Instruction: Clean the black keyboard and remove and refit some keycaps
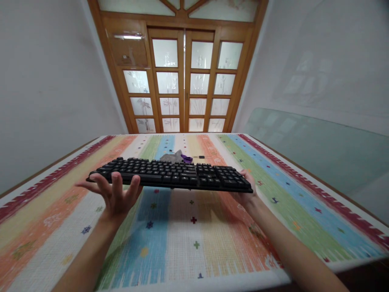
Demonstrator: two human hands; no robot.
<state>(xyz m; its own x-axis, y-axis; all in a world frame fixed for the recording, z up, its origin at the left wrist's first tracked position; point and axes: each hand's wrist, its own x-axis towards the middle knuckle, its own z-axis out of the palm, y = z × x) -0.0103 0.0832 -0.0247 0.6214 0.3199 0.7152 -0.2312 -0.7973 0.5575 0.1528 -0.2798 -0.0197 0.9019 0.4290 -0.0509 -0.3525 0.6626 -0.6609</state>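
Head view: a black full-size computer keyboard (179,172) is held up above the cloth-covered worktop (184,243), keys facing up, its number pad toward the right. At its left end the left hand (117,198) has its fingers spread wide, tips against the front edge. At the other end, the right hand (249,198) grips the right edge, most of its fingers hidden behind the keyboard. Farther back lie a crumpled grey cloth (174,156), something purple (187,159) beside it, and a small black object (201,157), too small to identify.
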